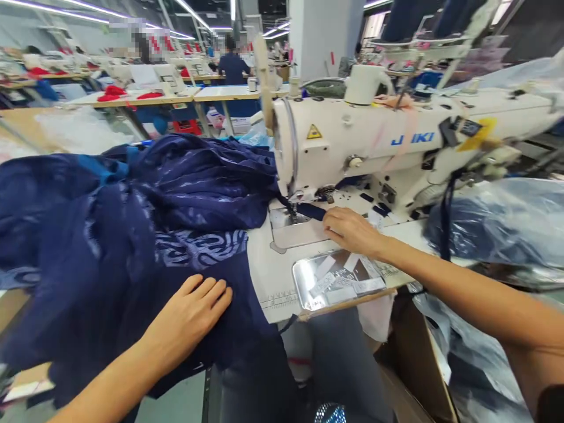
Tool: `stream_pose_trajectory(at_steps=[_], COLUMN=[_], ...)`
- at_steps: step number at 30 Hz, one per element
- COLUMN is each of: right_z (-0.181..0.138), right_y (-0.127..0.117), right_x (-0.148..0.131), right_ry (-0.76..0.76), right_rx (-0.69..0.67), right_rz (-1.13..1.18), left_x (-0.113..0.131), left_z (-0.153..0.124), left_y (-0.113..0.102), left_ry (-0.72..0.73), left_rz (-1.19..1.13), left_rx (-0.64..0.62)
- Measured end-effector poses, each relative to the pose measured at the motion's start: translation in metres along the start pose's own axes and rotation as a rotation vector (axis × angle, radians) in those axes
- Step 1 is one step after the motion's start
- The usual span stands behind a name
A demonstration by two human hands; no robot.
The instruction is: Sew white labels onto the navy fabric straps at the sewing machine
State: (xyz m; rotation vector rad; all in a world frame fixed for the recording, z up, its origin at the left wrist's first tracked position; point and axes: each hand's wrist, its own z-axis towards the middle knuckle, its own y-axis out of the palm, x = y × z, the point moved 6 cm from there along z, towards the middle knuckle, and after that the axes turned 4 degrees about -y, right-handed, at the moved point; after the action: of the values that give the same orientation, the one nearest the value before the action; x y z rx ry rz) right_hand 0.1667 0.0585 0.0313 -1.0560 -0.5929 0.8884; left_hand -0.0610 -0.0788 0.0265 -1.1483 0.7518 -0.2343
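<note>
A large dark blue patterned garment (132, 211) is heaped on the table to the left of a white sewing machine (374, 147). My left hand (194, 311) lies flat on the cloth near the table's front edge, fingers stretched out together. My right hand (352, 232) rests on the machine bed just right of the needle, fingers closed on a narrow dark blue strip of the fabric (311, 211) that runs under the presser foot. What lies beneath the right palm is hidden.
A shiny metal tray (308, 282) with several small white labels sits at the table's front edge. Plastic-wrapped dark bundles (497, 223) lie to the right. Other sewing tables with red cloth (114, 93) and a person in blue (233, 64) are at the back.
</note>
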Motion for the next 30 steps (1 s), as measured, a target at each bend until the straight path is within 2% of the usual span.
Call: stream_pose_trajectory(at_steps=[4,7,9,12,16,18,20,25,27,30], right_z=[-0.012,-0.021,-0.023,-0.020,-0.016,-0.017,-0.020,-0.024,-0.023,-0.022], right_y=[-0.016,-0.018,-0.015,-0.011,-0.005,-0.004,-0.003,-0.001,-0.005,-0.011], right_x=[-0.015,-0.035,-0.051,-0.064,-0.051,-0.041,-0.036,-0.036,-0.031,-0.013], right_ry=[-0.077,-0.174,-0.244,-0.282,-0.208,-0.201,-0.232,-0.299,-0.225,0.049], right_rx=[-0.115,-0.221,-0.274,-0.313,-0.342,-0.321,-0.271,-0.090,-0.006,0.075], right_rz=[0.092,0.161,0.178,0.148,0.056,0.042,0.062,0.203,0.327,0.567], left_x=[0.014,0.021,0.021,0.008,-0.030,-0.045,-0.050,-0.034,-0.027,-0.019], left_z=[0.029,0.058,0.080,0.115,0.135,0.133,0.129,0.133,0.137,0.141], left_y=[-0.014,-0.034,-0.041,-0.024,0.029,0.052,0.061,0.049,0.044,0.045], left_ry=[0.009,-0.051,-0.136,-0.309,-0.566,-0.641,-0.656,-0.639,-0.664,-0.769], left_rz=[-0.264,-0.562,-0.680,-0.698,-0.566,-0.567,-0.618,-0.955,-1.161,-1.482], left_rx=[0.239,0.342,0.375,0.322,0.227,0.186,0.179,0.215,0.226,0.192])
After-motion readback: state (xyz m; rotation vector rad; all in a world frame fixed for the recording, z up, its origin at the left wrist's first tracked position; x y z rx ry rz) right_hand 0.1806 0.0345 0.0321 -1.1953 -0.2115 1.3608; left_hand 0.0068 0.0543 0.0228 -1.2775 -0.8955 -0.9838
